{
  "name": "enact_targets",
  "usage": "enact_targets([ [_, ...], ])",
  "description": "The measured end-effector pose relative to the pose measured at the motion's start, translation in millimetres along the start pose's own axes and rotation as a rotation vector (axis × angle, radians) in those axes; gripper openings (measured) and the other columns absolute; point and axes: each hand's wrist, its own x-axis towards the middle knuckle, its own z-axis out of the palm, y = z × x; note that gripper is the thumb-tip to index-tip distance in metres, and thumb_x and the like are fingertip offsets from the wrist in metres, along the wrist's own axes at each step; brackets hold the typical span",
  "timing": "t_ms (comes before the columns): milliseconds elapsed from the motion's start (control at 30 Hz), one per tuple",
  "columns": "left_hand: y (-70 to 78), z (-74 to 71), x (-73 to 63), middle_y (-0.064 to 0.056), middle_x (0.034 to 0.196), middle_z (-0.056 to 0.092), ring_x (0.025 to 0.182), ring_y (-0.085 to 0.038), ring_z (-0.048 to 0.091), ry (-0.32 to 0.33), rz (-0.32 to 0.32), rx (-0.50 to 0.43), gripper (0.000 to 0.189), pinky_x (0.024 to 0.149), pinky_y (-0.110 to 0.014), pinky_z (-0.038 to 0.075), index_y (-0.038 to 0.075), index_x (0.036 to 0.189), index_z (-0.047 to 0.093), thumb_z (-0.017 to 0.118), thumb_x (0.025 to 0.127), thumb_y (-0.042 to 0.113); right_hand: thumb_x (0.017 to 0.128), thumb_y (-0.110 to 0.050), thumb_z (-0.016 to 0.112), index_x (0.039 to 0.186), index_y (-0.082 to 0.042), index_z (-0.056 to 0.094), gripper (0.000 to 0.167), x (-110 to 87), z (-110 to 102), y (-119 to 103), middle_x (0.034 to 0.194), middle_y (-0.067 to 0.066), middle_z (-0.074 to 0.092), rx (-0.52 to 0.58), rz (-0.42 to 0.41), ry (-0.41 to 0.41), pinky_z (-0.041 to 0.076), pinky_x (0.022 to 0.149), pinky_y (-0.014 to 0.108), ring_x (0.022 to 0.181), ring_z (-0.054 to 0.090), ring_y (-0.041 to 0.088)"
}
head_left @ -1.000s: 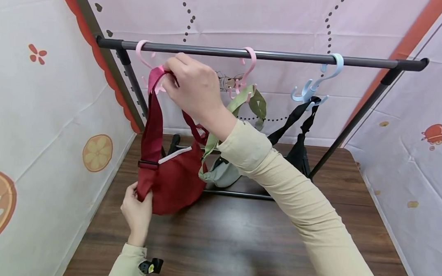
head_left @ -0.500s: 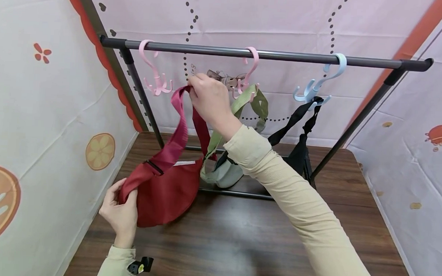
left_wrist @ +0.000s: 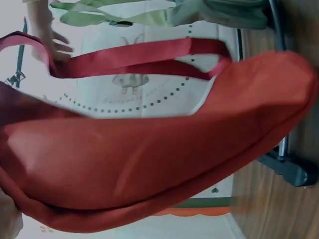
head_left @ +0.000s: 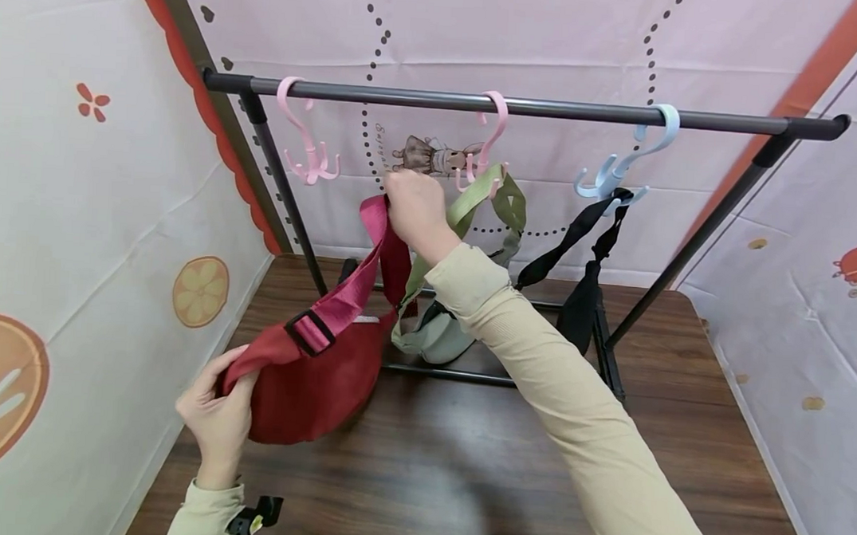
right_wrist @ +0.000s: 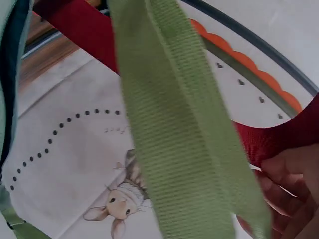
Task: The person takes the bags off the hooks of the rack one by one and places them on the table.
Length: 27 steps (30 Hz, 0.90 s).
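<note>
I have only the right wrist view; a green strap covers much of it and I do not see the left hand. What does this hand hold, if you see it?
Observer: In the head view, the left hand pinches one end of the red bag.
Operator: Thank you. And the green strap, on what does it hang?
Observer: It hangs on the middle pink hook.
Operator: Is there also a hook with nothing on it?
Observer: Yes, the leftmost pink hook in the head view carries nothing.
</note>
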Motion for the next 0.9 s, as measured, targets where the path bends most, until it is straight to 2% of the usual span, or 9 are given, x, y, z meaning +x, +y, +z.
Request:
enact_targets([
  [167,10.4,-1.8,3.7,0.005,0.075,0.068,0.062,-0.003,0.059,-0.044,-0.036,-0.042,0.009,0.057,-0.015,0.044,-0.021,0.078,0.062,0.064,0.069,-0.018,0.086,-0.004,0.046,0.093,-0.010,0.066,0.023,4.1,10.0,0.4,0.092,0.006,0.067,-0.041,0.023,-0.112,0.051,0.066,0.038,0.082,0.063,0.025],
  [367,14.2,-2.6,5.9,0.006,0.074,0.067,0.060,-0.001,0.057,-0.092,-0.046,-0.057,0.007,0.055,-0.013,0.044,-0.018,0.076,0.063,0.063,0.069,-0.018,0.090,-0.008,0.046,0.097,-0.011,0.065,0.021,3.1,23.2,-4.0,0.095,0.007,0.066,-0.081,0.011,-0.195,0.052,0.068,0.038,0.086,0.062,0.025],
  [467,13.6,-1.6,7.5,0.005,0.074,0.067,0.059,-0.002,0.057,-0.110,-0.069,-0.079,0.008,0.055,-0.013,0.044,-0.018,0.077,0.063,0.062,0.070,-0.019,0.091,-0.006,0.045,0.095,-0.012,0.067,0.023,0.4,28.0,-6.5,0.095,0.006,0.066,-0.097,-0.006,-0.207,0.052,0.067,0.037,0.086,0.063,0.025],
  [633,11.5,-0.4,11.3,0.002,0.073,0.068,0.059,-0.004,0.058,-0.063,-0.120,-0.141,0.009,0.055,-0.014,0.045,-0.017,0.079,0.063,0.062,0.070,-0.019,0.091,-0.005,0.045,0.090,-0.013,0.069,0.025,-4.2,33.7,-10.8,0.090,0.005,0.068,-0.113,-0.045,-0.169,0.053,0.065,0.035,0.081,0.064,0.023],
  [733,12.2,-0.1,12.6,0.001,0.072,0.068,0.059,-0.004,0.058,-0.046,-0.121,-0.144,0.009,0.055,-0.014,0.045,-0.017,0.079,0.063,0.063,0.070,-0.018,0.091,-0.005,0.046,0.089,-0.014,0.070,0.026,-5.5,37.3,-13.4,0.088,0.004,0.068,-0.114,-0.052,-0.162,0.053,0.063,0.034,0.079,0.064,0.022],
  [900,10.8,0.3,12.2,0.002,0.072,0.067,0.059,-0.003,0.058,-0.058,-0.122,-0.131,0.009,0.055,-0.013,0.044,-0.017,0.079,0.063,0.063,0.071,-0.018,0.088,-0.007,0.050,0.089,-0.014,0.069,0.020,-7.6,44.6,-16.8,0.090,0.004,0.068,-0.115,-0.058,-0.206,0.053,0.062,0.035,0.079,0.064,0.022],
])
